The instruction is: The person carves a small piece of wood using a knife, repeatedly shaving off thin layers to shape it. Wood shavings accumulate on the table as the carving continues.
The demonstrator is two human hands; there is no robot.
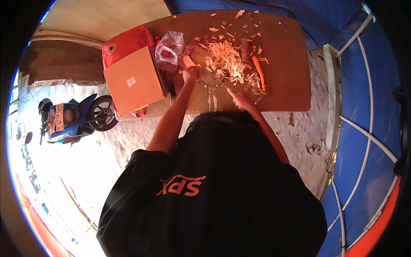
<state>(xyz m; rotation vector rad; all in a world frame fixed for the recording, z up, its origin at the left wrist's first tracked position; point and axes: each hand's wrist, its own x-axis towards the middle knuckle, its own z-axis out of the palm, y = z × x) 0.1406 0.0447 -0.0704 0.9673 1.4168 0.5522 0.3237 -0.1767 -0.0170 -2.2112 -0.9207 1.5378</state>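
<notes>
My left hand (191, 74) is closed around the lower end of a pale, light-coloured piece (187, 62), which looks like wood. It is over the left part of the brown table. My right hand (242, 100), near the table's front edge, grips a knife by its handle. The knife's blade (210, 79) points left toward my left hand. Just beyond the blade lies a heap of pale chips and slivers (229, 58). A brown cylindrical block (245, 50) stands or lies at the heap's right, beside a long, slim orange object (258, 70) whose kind I cannot make out.
A cardboard box (135, 81) rests at the table's left end, against a red bag (128, 45). A clear plastic bag (170, 47) sits beside them. Scattered chips reach the far side of the table (287, 64). A blue motorcycle (79, 118) is parked at left; blue tarpaulin (355, 85) hangs at right.
</notes>
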